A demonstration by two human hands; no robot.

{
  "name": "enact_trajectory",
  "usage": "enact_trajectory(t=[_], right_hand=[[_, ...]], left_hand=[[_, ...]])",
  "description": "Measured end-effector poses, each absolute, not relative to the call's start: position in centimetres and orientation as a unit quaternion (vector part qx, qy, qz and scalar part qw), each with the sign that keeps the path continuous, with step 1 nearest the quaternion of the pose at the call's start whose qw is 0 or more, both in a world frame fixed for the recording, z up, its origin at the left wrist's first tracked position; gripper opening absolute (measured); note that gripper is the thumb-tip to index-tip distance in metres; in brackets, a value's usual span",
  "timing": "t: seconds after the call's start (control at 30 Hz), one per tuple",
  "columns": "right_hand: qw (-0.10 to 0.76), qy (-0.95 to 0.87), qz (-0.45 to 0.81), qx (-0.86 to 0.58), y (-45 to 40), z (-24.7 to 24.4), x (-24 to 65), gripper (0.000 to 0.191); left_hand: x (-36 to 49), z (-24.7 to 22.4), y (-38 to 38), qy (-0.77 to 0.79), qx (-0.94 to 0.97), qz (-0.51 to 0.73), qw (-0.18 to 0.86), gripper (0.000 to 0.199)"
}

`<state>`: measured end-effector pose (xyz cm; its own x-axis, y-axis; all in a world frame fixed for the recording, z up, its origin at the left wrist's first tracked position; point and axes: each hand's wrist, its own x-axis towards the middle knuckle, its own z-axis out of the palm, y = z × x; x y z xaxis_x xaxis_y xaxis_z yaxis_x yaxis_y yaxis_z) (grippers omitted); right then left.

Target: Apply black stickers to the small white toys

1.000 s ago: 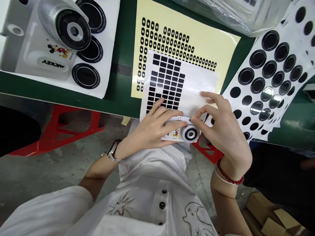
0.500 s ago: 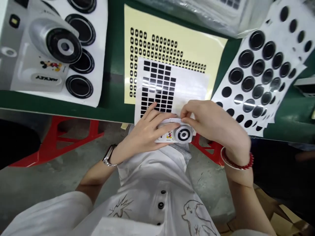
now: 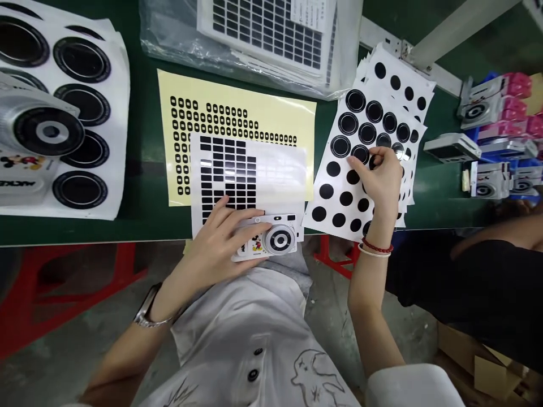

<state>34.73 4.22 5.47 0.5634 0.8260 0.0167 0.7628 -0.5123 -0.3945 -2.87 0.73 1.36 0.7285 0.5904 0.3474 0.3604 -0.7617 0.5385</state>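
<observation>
Our green workbench [image 3: 144, 227] carries it all — a yellow backing sheet [image 3: 275, 116], white sheets of round black stickers [image 3: 339, 183], and a plastic bag [image 3: 169, 39] behind them.

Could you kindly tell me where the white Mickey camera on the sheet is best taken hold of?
Grip the white camera by its long top and bottom edges, coming from the left end, as the left hand does: the body is a slim bar, and this keeps fingers off the round lens at the right end.

Centre: sticker sheet [image 3: 275, 169] lying on a backing sheet [image 3: 237, 104], both sitting on the bench [image 3: 127, 234]
Left: large camera model [image 3: 46, 133] lying across a round-sticker sheet [image 3: 116, 113]
Right: stacked round-sticker sheets [image 3: 335, 192], small cameras [image 3: 487, 181] standing farther right
Behind: plastic bag [image 3: 254, 39] lying beyond the backing sheet
Hands: left hand [image 3: 212, 243] resting on a camera [image 3: 271, 237] over the sticker sheet's near edge, right hand [image 3: 379, 175] pressing on the stack
</observation>
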Motion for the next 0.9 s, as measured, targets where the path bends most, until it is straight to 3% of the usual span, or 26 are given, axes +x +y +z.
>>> enact_trajectory(t=[0.2,0.77,0.9], right_hand=[[0.195,-0.488,0.062,-0.848,4.5,4.2,35.7,0.057],[0.235,-0.61,0.013,-0.757,2.6,3.7,36.3,0.044],[0.282,-0.597,-0.006,-0.751,1.7,4.8,35.7,0.043]], left_hand=[[-2.9,1.3,0.6,0.276,0.897,0.253,0.235,0.046],[-2.9,0.9,0.6,0.277,0.888,0.267,0.252,0.05],[-2.9,0.8,0.6,0.277,0.89,0.262,0.248,0.05]])
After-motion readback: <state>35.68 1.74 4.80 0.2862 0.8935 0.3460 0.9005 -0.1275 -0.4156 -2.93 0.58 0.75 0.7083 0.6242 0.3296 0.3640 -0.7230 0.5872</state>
